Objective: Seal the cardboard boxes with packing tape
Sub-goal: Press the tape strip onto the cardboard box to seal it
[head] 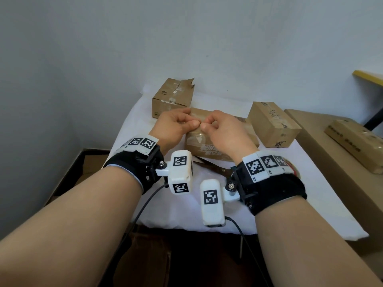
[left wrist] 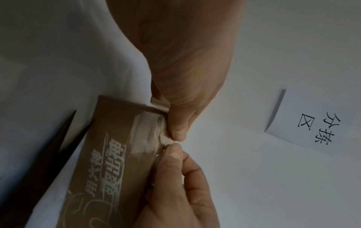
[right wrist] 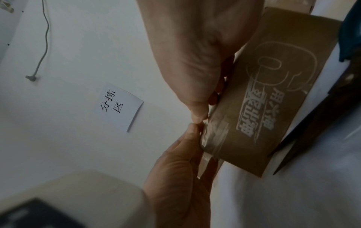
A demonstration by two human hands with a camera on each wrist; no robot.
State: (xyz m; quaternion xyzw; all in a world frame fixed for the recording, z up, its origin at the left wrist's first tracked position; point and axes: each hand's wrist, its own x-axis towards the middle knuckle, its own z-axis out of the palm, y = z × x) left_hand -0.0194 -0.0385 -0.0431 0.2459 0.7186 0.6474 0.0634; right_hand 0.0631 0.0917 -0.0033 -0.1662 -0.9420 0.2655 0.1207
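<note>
Both hands, left hand (head: 173, 126) and right hand (head: 222, 129), are seen mid-frame in the head view, thumbs pressing clear packing tape (head: 196, 136) onto the printed brown cardboard box (head: 209, 151).

Left wrist view: tape (left wrist: 148, 131) is pinched over the box edge at centre; firm smoothing outward is advised.

Right wrist view: curled fingertips (right wrist: 197, 117) meet at centre.

Head view soft and evenly lit, edges bowed; both wrist views dim, my hands (left wrist: 187, 74) near the lens blurred.
</note>
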